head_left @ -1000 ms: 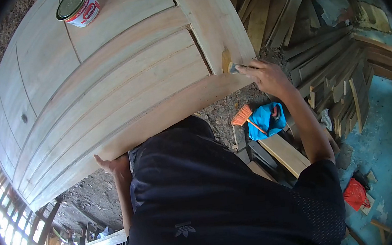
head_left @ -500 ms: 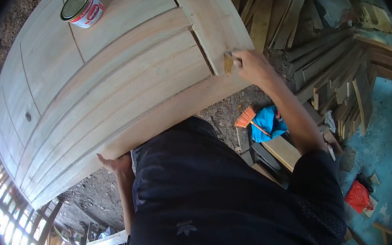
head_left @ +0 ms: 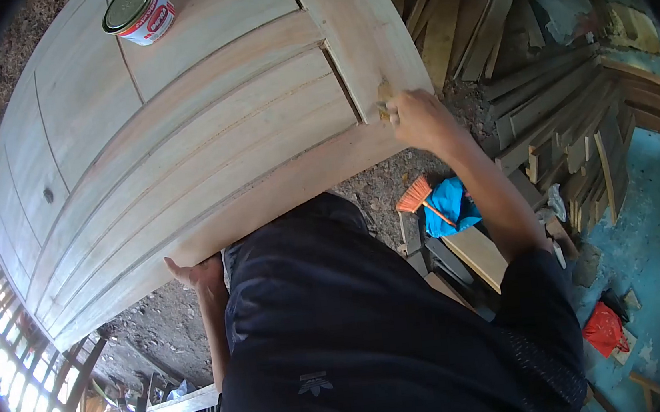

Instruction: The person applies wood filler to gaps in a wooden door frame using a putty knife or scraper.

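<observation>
- wooden door [head_left: 177,125]: pale tan, with a yellowish smear [head_left: 385,90] near its edge
- tin [head_left: 139,14]: white and red, with a dark green lid
- shirt [head_left: 376,338]: dark navy, with a small grey logo
- brush [head_left: 417,195]: orange bristles
- cloth [head_left: 452,205]: bright blue
- bag [head_left: 603,328]: red
- floor [head_left: 657,252]: patchy turquoise

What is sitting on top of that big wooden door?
A closed tin stands on the door near its far end. The right hand presses a small scraper onto a yellowish patch by the edge. What lies under the hand is hidden.
</observation>
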Demonstrator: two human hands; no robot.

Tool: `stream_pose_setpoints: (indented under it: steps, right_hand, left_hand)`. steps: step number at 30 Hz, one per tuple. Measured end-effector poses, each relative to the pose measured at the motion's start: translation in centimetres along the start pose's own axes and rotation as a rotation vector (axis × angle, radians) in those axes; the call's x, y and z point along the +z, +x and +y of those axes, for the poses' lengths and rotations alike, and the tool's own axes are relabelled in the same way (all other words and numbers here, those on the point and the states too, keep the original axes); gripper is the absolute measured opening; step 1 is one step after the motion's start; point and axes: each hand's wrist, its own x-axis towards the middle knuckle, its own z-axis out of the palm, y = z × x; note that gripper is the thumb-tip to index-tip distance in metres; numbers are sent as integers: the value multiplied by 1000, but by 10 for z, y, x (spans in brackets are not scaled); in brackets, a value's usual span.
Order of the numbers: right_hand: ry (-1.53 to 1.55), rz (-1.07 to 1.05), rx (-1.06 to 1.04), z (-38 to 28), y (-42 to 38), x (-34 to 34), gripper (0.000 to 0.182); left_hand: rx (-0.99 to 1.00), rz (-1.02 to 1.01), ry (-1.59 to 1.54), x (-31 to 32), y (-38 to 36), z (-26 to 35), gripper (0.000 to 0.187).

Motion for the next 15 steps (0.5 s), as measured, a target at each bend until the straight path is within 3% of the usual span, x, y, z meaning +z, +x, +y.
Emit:
stream_pose_setpoints:
  steps: [5, 8, 10, 15]
  right_hand:
    - [-86, -261, -49, 12, -48, -10, 24]
    - [36, -168, -6, 32, -58, -26, 32]
    - [49, 54, -51, 43, -63, -13, 39]
    - [62, 139, -27, 50, -60, 44, 43]
  left_hand:
    - [-25, -25, 17, -6, 11, 2, 86]
    - [-21, -18, 11, -5, 11, 1, 86]
    - [-12, -15, 18, -2, 9, 1, 86]
    - [-5, 4, 59, -1, 7, 1, 84]
